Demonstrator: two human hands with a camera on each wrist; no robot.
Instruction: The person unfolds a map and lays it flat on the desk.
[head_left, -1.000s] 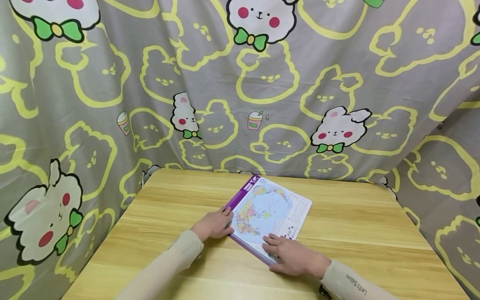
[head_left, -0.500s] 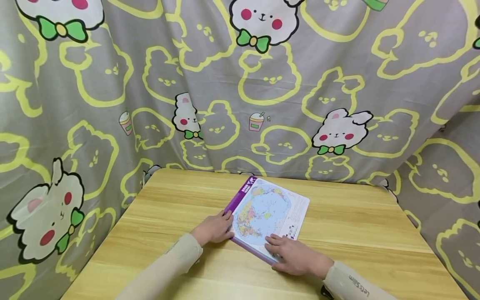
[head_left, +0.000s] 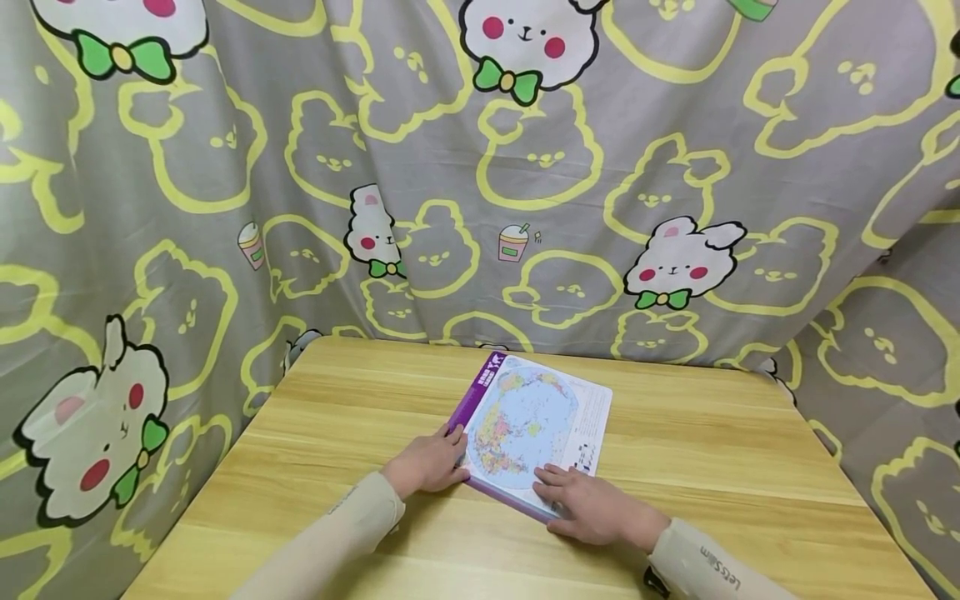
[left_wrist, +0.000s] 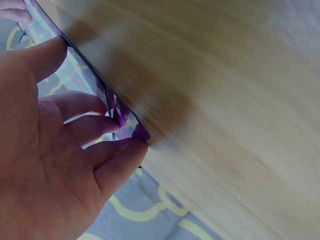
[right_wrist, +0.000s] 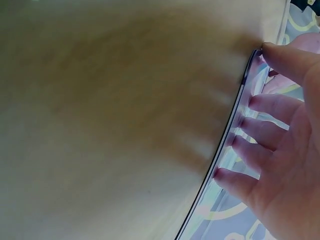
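The left hand [head_left: 427, 461] lay with fingers and thumb spread along the left edge of the map board [head_left: 525, 412]; the right hand [head_left: 592, 506] rested fingers apart on its near right part; the board had turned slightly anticlockwise on the table [head_left: 345, 392], seemingly being straightened; it showed a pale blue world map, purple-banded along one side, white opposite.

A pale wooden table [head_left: 712, 450] with streaky grain fills the lower foreground. Behind it and along both sides hangs a grey, creased curtain [head_left: 442, 167], printed with yellow animal outlines [head_left: 545, 158], white rabbits [head_left: 678, 257] with red cheeks and green bows [head_left: 662, 299], and small pink cups [head_left: 512, 244] with white tops.
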